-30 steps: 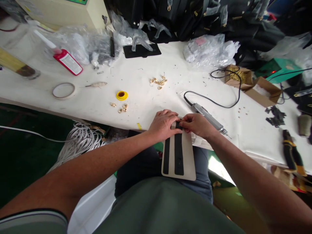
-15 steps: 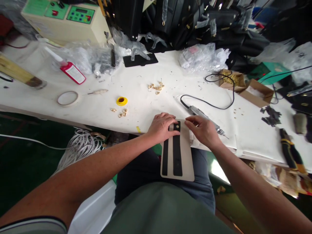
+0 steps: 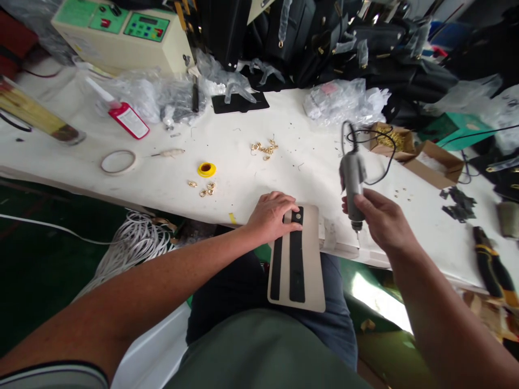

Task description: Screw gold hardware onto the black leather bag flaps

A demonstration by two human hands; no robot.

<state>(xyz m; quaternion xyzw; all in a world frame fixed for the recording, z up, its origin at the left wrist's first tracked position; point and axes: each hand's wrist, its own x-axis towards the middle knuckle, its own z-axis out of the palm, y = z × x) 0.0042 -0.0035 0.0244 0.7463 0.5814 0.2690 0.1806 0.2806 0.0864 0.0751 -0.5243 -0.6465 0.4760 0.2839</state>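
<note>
Right now I have the beige panel (image 3: 312,265) low in the centre of the frame, its upper end by the table edge and the rest over the wearer's lap. Two black strips run along it, a narrow strip (image 3: 277,270) and a wide strip (image 3: 297,270), the latter with a round metal stud (image 3: 298,216) near its upper end.

The left hand (image 3: 273,216) lies over the panel's upper left, thumb and forefinger parted around the stud; I can't tell from here whether its hidden fingers clamp the board. Right of centre, the right hand (image 3: 379,216) wraps thumb and fingers about a grey power screwdriver (image 3: 353,181), which I see upright, tip down, clear of the panel, its cable rising from the top.

Farther out on the white table (image 3: 239,178), gold fittings (image 3: 264,148) are heaped above centre, and a yellow spool (image 3: 206,169) sits left of centre. Toward the upper left I make out a tape ring (image 3: 104,162) and a red bottle (image 3: 128,120); at the right edge, black-and-yellow pliers (image 3: 484,262).
</note>
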